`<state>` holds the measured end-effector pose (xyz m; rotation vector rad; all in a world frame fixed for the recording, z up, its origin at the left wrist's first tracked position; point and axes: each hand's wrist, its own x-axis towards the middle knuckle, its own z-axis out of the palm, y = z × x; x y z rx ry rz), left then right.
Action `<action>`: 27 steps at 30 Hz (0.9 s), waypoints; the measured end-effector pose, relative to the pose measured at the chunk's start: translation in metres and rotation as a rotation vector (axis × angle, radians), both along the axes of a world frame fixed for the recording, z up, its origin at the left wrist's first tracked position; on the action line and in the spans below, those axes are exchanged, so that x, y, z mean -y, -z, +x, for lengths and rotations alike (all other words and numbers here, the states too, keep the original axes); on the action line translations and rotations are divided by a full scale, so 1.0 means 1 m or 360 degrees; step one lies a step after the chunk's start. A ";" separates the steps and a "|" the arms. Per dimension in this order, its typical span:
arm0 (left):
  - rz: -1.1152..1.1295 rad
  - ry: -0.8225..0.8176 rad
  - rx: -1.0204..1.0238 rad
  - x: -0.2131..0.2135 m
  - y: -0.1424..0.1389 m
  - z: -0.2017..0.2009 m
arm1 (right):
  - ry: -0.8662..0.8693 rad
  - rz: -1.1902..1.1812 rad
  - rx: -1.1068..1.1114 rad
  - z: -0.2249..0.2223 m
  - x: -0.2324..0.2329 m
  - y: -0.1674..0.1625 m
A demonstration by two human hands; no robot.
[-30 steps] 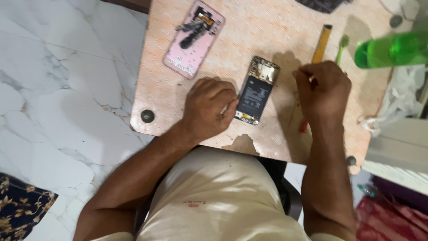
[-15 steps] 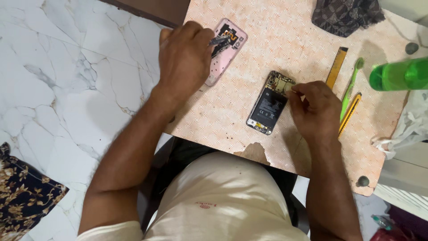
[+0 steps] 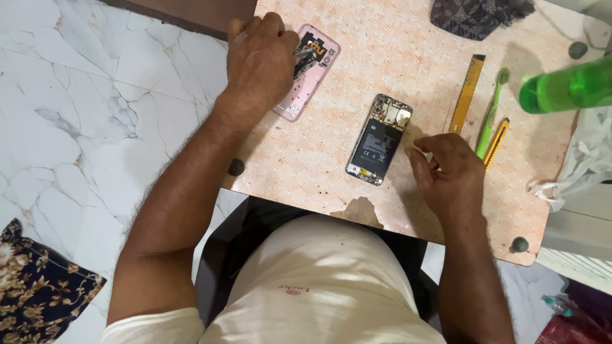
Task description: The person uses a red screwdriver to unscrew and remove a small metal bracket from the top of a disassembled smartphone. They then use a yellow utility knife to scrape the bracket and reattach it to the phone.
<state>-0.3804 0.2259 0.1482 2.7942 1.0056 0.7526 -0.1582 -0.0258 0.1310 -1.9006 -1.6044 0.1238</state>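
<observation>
My left hand reaches to the far left of the table and rests on a pink phone back cover. Its curled fingers pinch a thin metal tool whose tip touches the dark parts lying on the cover. An opened phone, battery and gold circuit board exposed, lies in the middle of the patterned tabletop. My right hand rests on the table just right of the phone, fingers loosely bent, thumb and forefinger slightly apart, with nothing visible in it.
Right of the phone lie a yellow flat tool, a green toothbrush and a yellow cutter. A green bottle lies at the right edge, a dark cloth at the back. Marble floor is on the left.
My left hand has left the opened phone and moved up-left onto the pink cover. My right hand has dropped from the phone's top edge to the table beside it.
</observation>
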 end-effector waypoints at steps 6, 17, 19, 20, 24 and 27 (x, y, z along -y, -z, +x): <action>-0.0037 -0.0006 0.0046 0.007 0.000 0.004 | -0.0019 0.0087 0.0007 0.000 0.016 0.002; -0.0070 0.0001 0.0136 0.011 0.010 0.011 | 0.0019 0.0106 -0.0047 0.009 0.037 0.000; -0.0147 -0.0001 0.0176 0.010 0.009 0.012 | -0.0081 0.0214 0.0065 0.012 0.041 -0.003; -0.0258 0.0020 0.0220 0.011 0.008 0.013 | -0.0124 0.0258 0.0124 0.014 0.044 -0.004; -0.0676 0.0383 0.0532 0.023 0.009 0.015 | 0.0407 0.0083 -0.0196 0.030 0.062 -0.013; -0.1289 0.0856 0.0951 0.053 0.010 0.036 | 0.0488 0.0158 -0.0717 0.036 0.066 -0.014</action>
